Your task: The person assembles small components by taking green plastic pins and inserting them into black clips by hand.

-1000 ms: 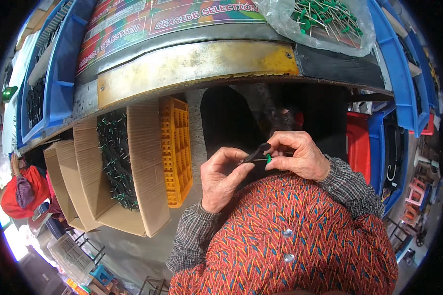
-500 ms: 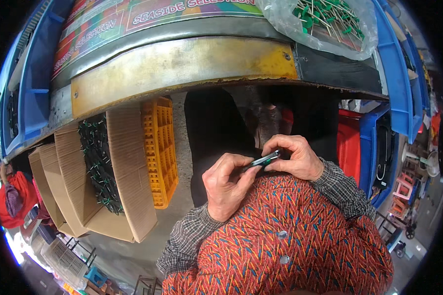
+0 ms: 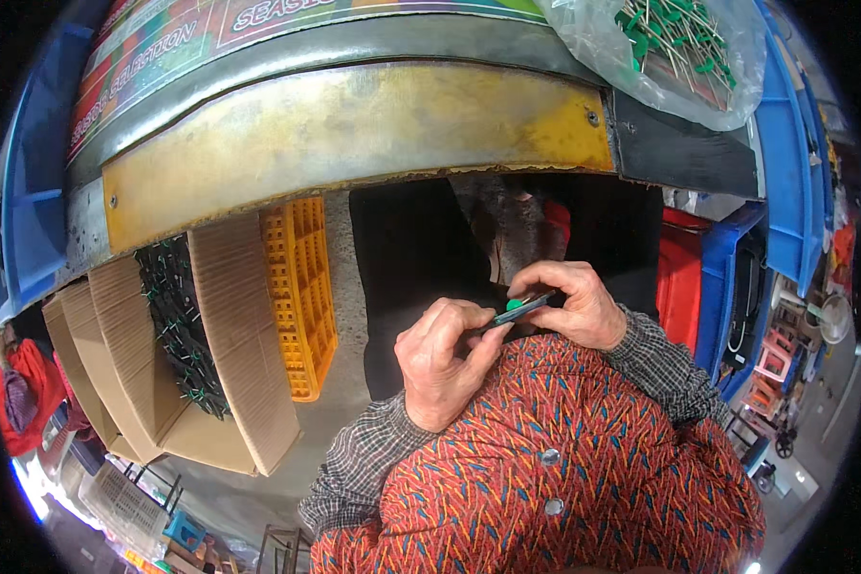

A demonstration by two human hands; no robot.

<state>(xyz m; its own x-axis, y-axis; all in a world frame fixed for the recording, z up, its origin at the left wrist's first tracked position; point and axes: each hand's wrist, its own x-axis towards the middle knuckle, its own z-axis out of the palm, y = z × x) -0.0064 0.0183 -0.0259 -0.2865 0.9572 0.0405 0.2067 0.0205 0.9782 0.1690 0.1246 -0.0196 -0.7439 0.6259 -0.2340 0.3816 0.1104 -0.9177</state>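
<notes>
In front of my lap, a small slim dark piece with a green round part [image 3: 517, 306] is pinched between my hands. My left hand [image 3: 442, 365] grips its left end between thumb and fingers. The other end is held by my right hand [image 3: 574, 308], its thumb and forefinger closed together. My fingers cover much of the piece, so its exact kind cannot be made out. On the bench to the upper right lies a clear plastic bag [image 3: 584, 38] with green-headed metal pins [image 3: 684, 43].
The metal-edged bench [image 3: 354, 124] spans the far side. Below left stand an open cardboard box [image 3: 244, 344] of dark pieces with green bits [image 3: 182, 325] and a yellow plastic crate [image 3: 301, 297]. Blue bins [image 3: 784, 172] and a red container [image 3: 677, 287] are on the right.
The piece has turned between my fingers, and its green round part now shows. Both hands stay nearly in place. The view has shifted slightly, moving the bench downward in the picture.
</notes>
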